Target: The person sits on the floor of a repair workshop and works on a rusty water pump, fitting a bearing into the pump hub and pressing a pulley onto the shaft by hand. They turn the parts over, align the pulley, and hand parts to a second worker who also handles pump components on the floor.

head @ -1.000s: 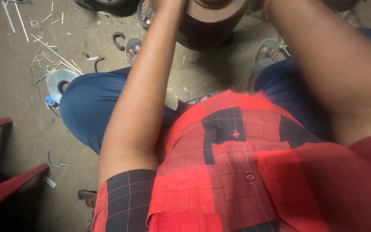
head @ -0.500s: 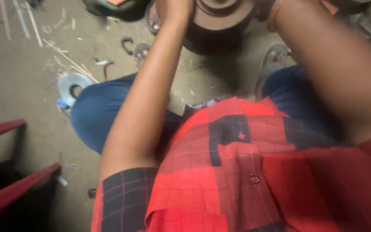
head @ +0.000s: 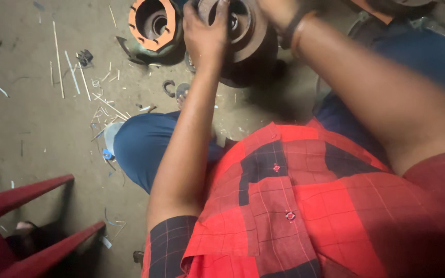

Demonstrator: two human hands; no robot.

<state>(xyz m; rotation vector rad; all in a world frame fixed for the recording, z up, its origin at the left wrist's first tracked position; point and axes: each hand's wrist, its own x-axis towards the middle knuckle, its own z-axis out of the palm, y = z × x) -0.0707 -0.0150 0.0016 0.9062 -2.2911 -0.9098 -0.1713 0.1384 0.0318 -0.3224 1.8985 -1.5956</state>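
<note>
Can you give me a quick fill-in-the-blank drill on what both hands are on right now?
1. Both hands rest on a round, dark ____ part.
2. The left hand grips its ____ rim.
3. The ring-shaped casting beside it is ____ on top.
4. The right hand wears a band at the ____.

Missing words: metal; left; orange; wrist
</note>
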